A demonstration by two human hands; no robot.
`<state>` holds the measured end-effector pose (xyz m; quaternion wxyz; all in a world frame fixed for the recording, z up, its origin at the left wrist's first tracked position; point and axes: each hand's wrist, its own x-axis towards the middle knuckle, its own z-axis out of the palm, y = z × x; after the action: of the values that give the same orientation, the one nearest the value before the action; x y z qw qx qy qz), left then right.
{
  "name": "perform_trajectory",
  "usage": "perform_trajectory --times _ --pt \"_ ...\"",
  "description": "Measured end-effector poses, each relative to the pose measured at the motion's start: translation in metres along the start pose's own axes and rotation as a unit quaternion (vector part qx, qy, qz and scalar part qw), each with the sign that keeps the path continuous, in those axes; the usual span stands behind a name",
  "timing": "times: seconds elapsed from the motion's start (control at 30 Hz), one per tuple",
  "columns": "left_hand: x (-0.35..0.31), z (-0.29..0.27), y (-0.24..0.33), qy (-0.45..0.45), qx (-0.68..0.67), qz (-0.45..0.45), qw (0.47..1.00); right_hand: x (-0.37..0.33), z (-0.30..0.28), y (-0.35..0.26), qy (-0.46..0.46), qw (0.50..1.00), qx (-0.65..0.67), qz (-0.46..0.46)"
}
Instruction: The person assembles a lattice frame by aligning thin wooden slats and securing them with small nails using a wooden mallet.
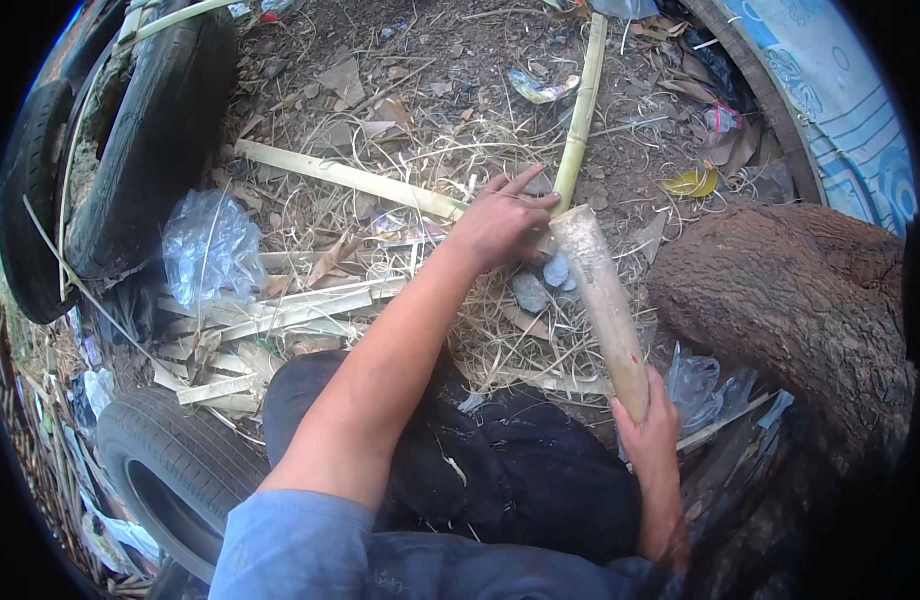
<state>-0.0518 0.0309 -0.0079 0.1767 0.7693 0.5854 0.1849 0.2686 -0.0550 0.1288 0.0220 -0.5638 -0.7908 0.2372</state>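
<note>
Fingers of the right hand (652, 425) wrap the near end of 1 thick wooden stick (602, 295), whose far end is just beside the left hand (502, 222), partly spread near 1 green bamboo pole (583, 110), clamped or not I cannot tell.

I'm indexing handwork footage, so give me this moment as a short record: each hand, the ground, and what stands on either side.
Left hand: at the near end of a green bamboo pole; grip unclear
Right hand: closed around the near end of a thick wooden rod
Ground: split bamboo strip, pale shavings
Left side: black tire, clear plastic bag
Right side: rough-barked log
</note>
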Motion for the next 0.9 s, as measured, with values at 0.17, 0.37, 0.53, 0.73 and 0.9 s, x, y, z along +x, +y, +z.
perform_trajectory --times 0.17,0.37,0.53,0.73,0.9 --pt "0.001 -0.003 -0.004 -0.031 -0.026 0.016 0.999 -0.007 -0.004 -0.004 0.035 0.998 0.046 -0.013" --pt "0.003 -0.007 -0.002 -0.061 -0.027 0.012 0.998 -0.002 -0.012 0.002 0.021 0.997 0.072 -0.006" --pt "0.002 -0.01 -0.002 -0.056 0.011 0.038 0.998 -0.01 -0.009 0.004 0.06 0.995 0.076 -0.02" --pt "0.006 -0.002 -0.008 -0.045 0.005 0.023 0.999 0.006 -0.013 -0.001 0.001 1.0 0.008 -0.005" --pt "0.003 -0.002 -0.006 -0.068 0.001 -0.001 0.998 0.009 -0.017 -0.012 -0.022 0.999 -0.015 0.042"
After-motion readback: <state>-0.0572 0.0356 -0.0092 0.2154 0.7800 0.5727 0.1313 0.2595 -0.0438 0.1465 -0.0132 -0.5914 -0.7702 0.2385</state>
